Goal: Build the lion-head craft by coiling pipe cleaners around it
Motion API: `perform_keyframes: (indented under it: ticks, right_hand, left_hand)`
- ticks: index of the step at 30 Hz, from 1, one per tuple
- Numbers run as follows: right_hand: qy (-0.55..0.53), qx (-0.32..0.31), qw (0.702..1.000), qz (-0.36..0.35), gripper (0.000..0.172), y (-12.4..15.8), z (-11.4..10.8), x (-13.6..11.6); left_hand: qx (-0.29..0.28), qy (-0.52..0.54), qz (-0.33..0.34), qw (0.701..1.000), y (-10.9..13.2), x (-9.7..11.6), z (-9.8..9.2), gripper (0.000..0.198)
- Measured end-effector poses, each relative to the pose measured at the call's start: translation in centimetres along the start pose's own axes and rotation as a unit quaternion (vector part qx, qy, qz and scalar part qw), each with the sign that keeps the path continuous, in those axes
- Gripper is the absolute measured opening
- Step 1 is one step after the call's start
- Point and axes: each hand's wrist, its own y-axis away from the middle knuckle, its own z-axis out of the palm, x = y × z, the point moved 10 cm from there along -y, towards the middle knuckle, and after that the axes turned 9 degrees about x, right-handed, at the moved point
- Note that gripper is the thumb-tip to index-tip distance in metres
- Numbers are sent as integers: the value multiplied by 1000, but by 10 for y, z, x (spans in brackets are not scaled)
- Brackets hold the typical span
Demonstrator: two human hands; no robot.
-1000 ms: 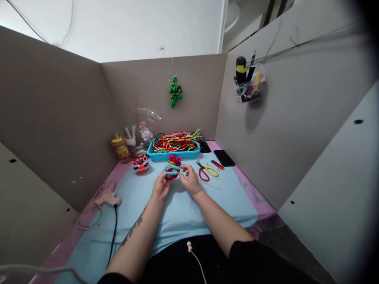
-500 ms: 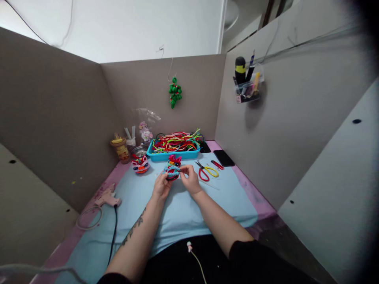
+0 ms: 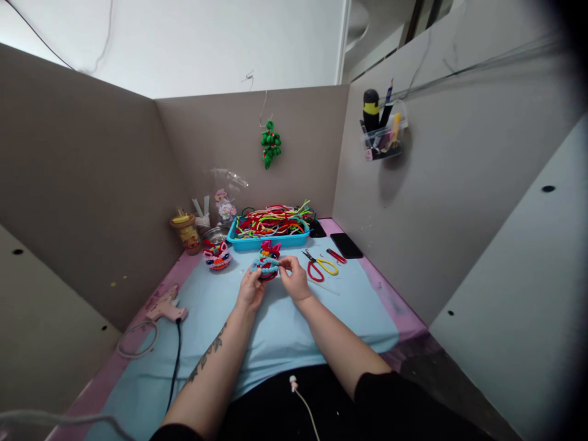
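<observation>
Over the middle of the blue cloth (image 3: 285, 324), my left hand (image 3: 251, 288) is closed on a small braided piece (image 3: 265, 267) of light blue, red and dark cord. At the piece's right edge, my right hand (image 3: 294, 278) pinches with thumb and fingers; whether it grips a cord end there is too small to tell. Just behind the piece stands a colourful knotted figure with pink ears (image 3: 270, 248), partly hidden by it. To the left sits a similar red, pink and orange animal-head figure (image 3: 217, 256).
Behind my hands is a blue tray (image 3: 269, 243) heaped with coloured cords. Yellow-and-red-handled scissors (image 3: 321, 267), a red cutter (image 3: 337, 255) and a phone (image 3: 346, 245) lie right. A pink glue gun (image 3: 168, 304) with its cable rests left. Grey partitions enclose the table.
Both hands stay almost where they were, still at the braided piece. The whole view has shifted very slightly; nothing was picked up or put down.
</observation>
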Motion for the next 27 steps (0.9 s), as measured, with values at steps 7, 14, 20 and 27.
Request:
perform_keyframes:
  ticks: [7, 14, 20, 27]
  right_hand:
    - [39, 7, 999, -18, 12, -1, -3, -6]
    - [46, 7, 999, -18, 10, -1, -1, -5]
    - [15, 0, 1000, 3, 11, -1, -1, -6]
    - [-190, 28, 956, 221, 23, -2, 3, 31]
  left_hand:
    - [5, -8, 4, 1000, 1, 1, 0, 29]
    - [1, -10, 10, 1000, -1, 0, 0, 29]
    - [-8, -8, 16, 1000, -3, 1, -1, 27]
    - [-3, 7, 15, 1000, -4, 5, -4, 32]
